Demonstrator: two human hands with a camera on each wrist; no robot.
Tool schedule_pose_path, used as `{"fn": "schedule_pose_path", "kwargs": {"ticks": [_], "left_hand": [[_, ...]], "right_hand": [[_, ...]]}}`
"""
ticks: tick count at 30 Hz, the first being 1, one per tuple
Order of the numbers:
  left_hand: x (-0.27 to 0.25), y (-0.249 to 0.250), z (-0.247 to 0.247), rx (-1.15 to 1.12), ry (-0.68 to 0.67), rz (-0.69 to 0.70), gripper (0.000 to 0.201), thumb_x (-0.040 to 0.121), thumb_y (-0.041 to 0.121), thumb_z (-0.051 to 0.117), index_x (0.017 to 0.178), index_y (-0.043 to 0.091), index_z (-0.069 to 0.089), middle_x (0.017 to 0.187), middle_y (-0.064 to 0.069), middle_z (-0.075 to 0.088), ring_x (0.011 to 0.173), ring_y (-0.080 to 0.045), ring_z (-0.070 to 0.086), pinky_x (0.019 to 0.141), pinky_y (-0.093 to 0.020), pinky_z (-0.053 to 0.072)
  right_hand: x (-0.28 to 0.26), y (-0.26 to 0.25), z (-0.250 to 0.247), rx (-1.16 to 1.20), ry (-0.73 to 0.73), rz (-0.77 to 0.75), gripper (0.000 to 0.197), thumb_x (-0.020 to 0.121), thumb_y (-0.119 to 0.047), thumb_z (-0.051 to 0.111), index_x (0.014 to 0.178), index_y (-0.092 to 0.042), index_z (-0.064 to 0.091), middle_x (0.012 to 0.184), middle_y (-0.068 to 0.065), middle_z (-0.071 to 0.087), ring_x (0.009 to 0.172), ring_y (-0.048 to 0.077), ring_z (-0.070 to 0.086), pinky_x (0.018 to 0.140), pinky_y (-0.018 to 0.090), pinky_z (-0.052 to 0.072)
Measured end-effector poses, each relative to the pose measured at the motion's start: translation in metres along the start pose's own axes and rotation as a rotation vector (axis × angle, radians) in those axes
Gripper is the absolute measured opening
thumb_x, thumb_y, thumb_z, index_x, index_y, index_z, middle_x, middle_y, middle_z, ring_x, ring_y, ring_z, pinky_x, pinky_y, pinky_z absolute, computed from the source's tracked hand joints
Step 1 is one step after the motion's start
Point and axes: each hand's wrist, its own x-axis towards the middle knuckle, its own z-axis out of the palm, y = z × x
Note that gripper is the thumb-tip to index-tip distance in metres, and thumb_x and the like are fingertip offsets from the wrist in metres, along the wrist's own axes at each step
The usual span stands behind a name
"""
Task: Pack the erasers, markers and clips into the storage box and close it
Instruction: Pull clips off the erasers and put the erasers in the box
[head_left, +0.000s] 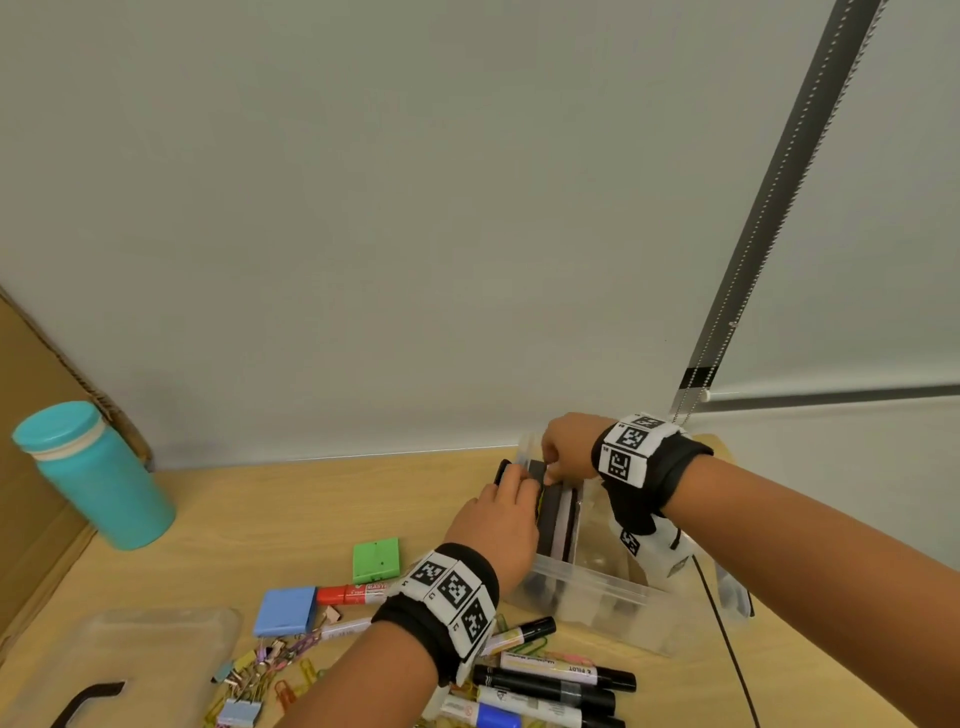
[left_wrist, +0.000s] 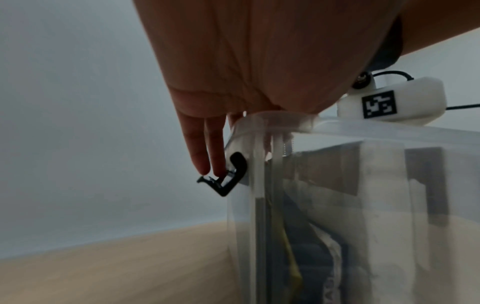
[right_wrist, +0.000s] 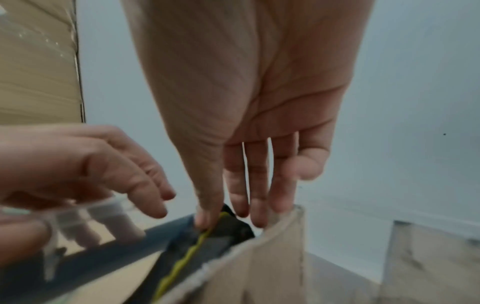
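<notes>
A clear storage box (head_left: 597, 590) stands at the right of the desk with several whiteboard erasers (head_left: 558, 519) upright inside. My left hand (head_left: 506, 501) lies over the box's left rim, and its straight fingers (left_wrist: 205, 158) touch the black latch (left_wrist: 230, 179) on the outside wall. My right hand (head_left: 561, 457) reaches down at the far end and pinches the top of a black eraser with a yellow stripe (right_wrist: 187, 253) between thumb and fingers, beside a beige felt one (right_wrist: 272, 259). Markers (head_left: 561, 680) and clips (head_left: 260, 670) lie loose on the desk.
The clear lid (head_left: 130, 660) with a black handle lies at the front left. A green eraser (head_left: 376, 560), a blue eraser (head_left: 285, 610) and a red marker (head_left: 353, 594) lie left of the box. A teal bottle (head_left: 98, 478) stands at far left by cardboard (head_left: 31, 415).
</notes>
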Motion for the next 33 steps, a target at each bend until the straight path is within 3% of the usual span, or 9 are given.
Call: {"fn": "schedule_pose_path", "kwargs": {"ticks": [3,8,12,17,22,26,28,29,33], "left_hand": [[-0.003,0.001,0.003,-0.048,0.062,-0.058,0.055,0.094,0.021,0.040,0.146,0.014,0.021,0.148,-0.006,0.018,0.107,-0.026,0.052,0.088,-0.037,0.049],[-0.004,0.003,0.005,-0.065,0.069,-0.093,0.061,0.095,0.022,0.039,0.149,0.014,0.014,0.152,-0.006,0.016,0.115,-0.025,0.050,0.094,-0.038,0.047],[-0.005,0.004,0.004,-0.075,0.074,-0.096,0.062,0.095,0.022,0.040,0.150,0.015,0.012,0.153,-0.006,0.015,0.117,-0.025,0.048,0.097,-0.037,0.046],[-0.007,0.004,0.004,-0.076,0.076,-0.099,0.062,0.096,0.022,0.039,0.151,0.015,0.011,0.154,-0.006,0.015,0.121,-0.024,0.046,0.099,-0.037,0.045],[-0.007,0.004,0.006,-0.110,0.072,-0.112,0.062,0.096,0.021,0.039,0.151,0.017,0.010,0.154,-0.004,0.013,0.123,-0.023,0.044,0.101,-0.037,0.043],[-0.008,0.005,0.005,-0.112,0.056,-0.113,0.062,0.096,0.021,0.038,0.151,0.017,0.009,0.155,-0.004,0.013,0.124,-0.023,0.044,0.102,-0.037,0.043],[-0.008,0.005,0.004,-0.110,0.052,-0.116,0.062,0.097,0.020,0.038,0.151,0.017,0.010,0.154,-0.004,0.013,0.124,-0.023,0.044,0.102,-0.037,0.043],[-0.008,0.005,0.004,-0.111,0.052,-0.120,0.061,0.097,0.020,0.038,0.151,0.017,0.010,0.154,-0.004,0.013,0.124,-0.023,0.044,0.101,-0.037,0.043],[-0.008,0.006,0.005,-0.120,0.037,-0.138,0.062,0.096,0.020,0.038,0.151,0.018,0.011,0.154,-0.003,0.014,0.122,-0.024,0.045,0.100,-0.038,0.043]], "right_hand": [[0.009,-0.006,0.003,-0.013,-0.008,-0.042,0.036,0.090,-0.027,0.056,0.114,-0.001,0.064,0.110,0.013,0.067,0.101,0.030,0.063,0.086,0.035,0.051],[0.015,-0.012,0.008,-0.052,-0.121,-0.015,0.033,0.092,-0.028,0.054,0.110,-0.001,0.063,0.079,0.005,0.056,0.083,0.022,0.053,0.073,0.031,0.042],[0.021,-0.015,0.011,-0.131,-0.179,-0.017,0.033,0.093,-0.022,0.050,0.118,-0.003,0.061,0.111,0.013,0.064,0.086,0.021,0.052,0.078,0.034,0.044],[0.015,-0.015,-0.006,-0.096,-0.113,-0.019,0.033,0.096,-0.016,0.043,0.115,0.004,0.061,0.088,0.009,0.055,0.086,0.021,0.049,0.076,0.029,0.039],[0.002,-0.032,0.007,-0.394,-0.327,-0.121,0.033,0.100,-0.013,0.040,0.122,0.006,0.055,0.105,0.020,0.061,0.087,0.028,0.056,0.101,0.036,0.042],[0.009,-0.028,0.008,-0.305,-0.308,-0.080,0.031,0.096,-0.011,0.048,0.121,0.006,0.057,0.122,0.022,0.059,0.110,0.032,0.058,0.089,0.035,0.048],[0.011,-0.028,0.011,-0.295,-0.335,-0.057,0.032,0.096,-0.012,0.049,0.121,0.008,0.055,0.124,0.023,0.057,0.108,0.032,0.057,0.094,0.036,0.046],[0.010,-0.028,0.013,-0.353,-0.354,-0.103,0.033,0.096,-0.013,0.050,0.122,0.008,0.054,0.123,0.023,0.057,0.110,0.032,0.056,0.095,0.037,0.045],[-0.003,-0.033,0.011,-0.123,-0.316,0.008,0.034,0.094,-0.015,0.055,0.123,0.003,0.055,0.096,0.012,0.055,0.109,0.031,0.057,0.090,0.038,0.050]]}}
